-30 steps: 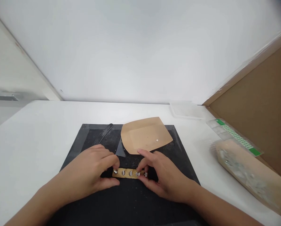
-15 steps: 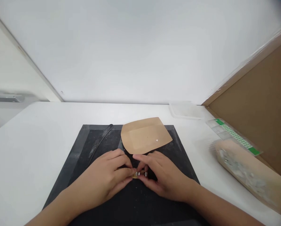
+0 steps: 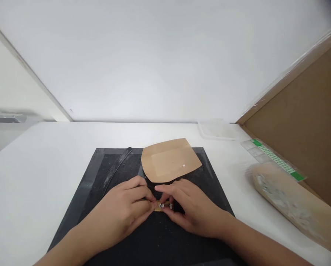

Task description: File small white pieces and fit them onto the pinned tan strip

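Since the frame one second earlier, the left hand [image 3: 121, 208] has moved inward along the small strip [image 3: 157, 209], close to the right hand [image 3: 195, 210]. The strip lies on the black mat [image 3: 160, 245], below the brown sheet [image 3: 168, 159]. The right hand's thumb and finger grip its edges beside a shiny metal piece [image 3: 161, 205]; the left hand's fingertips meet over it (whether they pinch anything, I cannot tell). Good handling here would mean holding the strip flat with the right hand, working with light fingertip pressure, and keeping the metal piece in sight.
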Demonstrator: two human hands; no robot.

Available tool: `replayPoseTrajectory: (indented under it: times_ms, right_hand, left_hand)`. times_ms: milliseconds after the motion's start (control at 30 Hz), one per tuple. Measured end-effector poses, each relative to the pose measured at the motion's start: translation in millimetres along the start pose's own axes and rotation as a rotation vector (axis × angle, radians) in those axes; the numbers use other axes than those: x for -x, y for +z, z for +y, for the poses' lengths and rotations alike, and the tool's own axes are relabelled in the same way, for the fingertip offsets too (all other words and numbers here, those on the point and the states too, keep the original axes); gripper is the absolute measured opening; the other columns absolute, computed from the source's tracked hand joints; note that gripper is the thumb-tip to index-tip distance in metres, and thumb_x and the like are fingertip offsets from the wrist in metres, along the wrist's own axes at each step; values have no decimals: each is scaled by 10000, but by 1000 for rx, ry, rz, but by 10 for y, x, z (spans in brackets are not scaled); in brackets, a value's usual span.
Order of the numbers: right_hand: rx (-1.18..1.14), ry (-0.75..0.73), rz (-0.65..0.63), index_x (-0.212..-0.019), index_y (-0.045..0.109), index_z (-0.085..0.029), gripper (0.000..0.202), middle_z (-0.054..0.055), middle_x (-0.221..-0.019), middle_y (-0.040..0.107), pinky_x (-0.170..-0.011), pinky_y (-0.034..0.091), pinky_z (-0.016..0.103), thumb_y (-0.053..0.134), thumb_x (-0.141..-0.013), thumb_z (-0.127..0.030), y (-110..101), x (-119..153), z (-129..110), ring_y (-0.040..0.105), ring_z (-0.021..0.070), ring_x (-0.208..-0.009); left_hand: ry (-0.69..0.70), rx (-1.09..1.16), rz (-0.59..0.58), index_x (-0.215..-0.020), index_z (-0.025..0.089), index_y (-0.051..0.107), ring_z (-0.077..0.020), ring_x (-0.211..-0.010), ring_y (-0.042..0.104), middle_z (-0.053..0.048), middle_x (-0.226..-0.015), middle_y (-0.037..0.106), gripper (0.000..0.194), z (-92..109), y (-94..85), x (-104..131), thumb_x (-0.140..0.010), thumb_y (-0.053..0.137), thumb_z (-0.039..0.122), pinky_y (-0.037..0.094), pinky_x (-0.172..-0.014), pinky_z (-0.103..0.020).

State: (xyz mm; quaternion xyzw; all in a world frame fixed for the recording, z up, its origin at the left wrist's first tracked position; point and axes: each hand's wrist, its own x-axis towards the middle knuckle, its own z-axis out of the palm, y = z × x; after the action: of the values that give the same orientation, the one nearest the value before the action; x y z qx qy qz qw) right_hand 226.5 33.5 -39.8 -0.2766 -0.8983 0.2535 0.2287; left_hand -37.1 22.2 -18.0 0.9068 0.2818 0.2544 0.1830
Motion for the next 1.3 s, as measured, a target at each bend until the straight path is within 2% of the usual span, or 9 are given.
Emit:
replayPoseTrajectory:
  times_ms: [300, 467, 533, 800, 1000, 1167, 1300]
  right_hand:
    - [-3, -1, 6, -1492, 461, -241, 523, 30, -1127, 761, -899, 497, 345, 652, -1010, -175, -15, -4, -22, 691, 185, -988]
    - [-9, -4, 7, -1482, 470, -244, 499, 27, -1115, 762, -900, 501, 349, 644, -1018, -188, -15, -3, -17, 687, 183, -970]
    - [-11, 2, -3, -1483, 469, -245, 505, 25, -1122, 761, -901, 500, 349, 643, -1014, -180, -17, -2, -17, 683, 182, -970]
    - [-22, -1, 6, -1489, 461, -249, 531, 13, -1127, 753, -897, 494, 339, 660, -1001, -175, -11, -1, -5, 673, 174, -956]
    - [-26, 20, -18, -1483, 463, -256, 513, 4, -1141, 752, -900, 484, 341, 643, -1009, -176, -17, 3, -16, 668, 167, -957]
    - [-24, 31, -24, -1481, 462, -260, 530, 0, -1150, 747, -900, 481, 332, 661, -997, -179, -20, 3, -11, 666, 160, -945]
    - [8, 12, -18, -1481, 461, -249, 517, 18, -1140, 747, -896, 478, 345, 654, -1004, -199, -15, -1, -6, 670, 179, -971]
  left_hand:
    - [-28, -9, 2, -1181, 188, 696, -225, -919, 618, -63, -959, 737, 171, 3, 10, 20, -1052, 587, 162, 578, -853, -388]
    - [-33, 7, -25, -1027, 190, 695, -216, -883, 588, -46, -894, 709, 128, 0, 17, 4, -1054, 576, 151, 556, -833, -377]
    - [-37, 8, -31, -1025, 189, 689, -220, -896, 576, -48, -902, 704, 127, 0, 18, 3, -1056, 573, 149, 549, -842, -383]
    - [-3, -19, -52, -1244, 204, 675, -245, -996, 578, -68, -1048, 727, 225, 23, -18, -19, -1060, 563, 138, 552, -909, -413]
    - [26, -39, -69, -1119, 183, 706, -228, -944, 571, -57, -971, 723, 182, 13, -22, -13, -1069, 540, 126, 552, -892, -397]
    - [35, -16, -24, -1056, 177, 685, -208, -925, 569, -39, -954, 729, 120, 17, -37, 6, -1057, 581, 117, 532, -891, -383]
    - [10, 71, 65, -1113, 189, 673, -172, -885, 585, -15, -982, 744, 145, 13, -26, 10, -1030, 633, 77, 503, -925, -382]
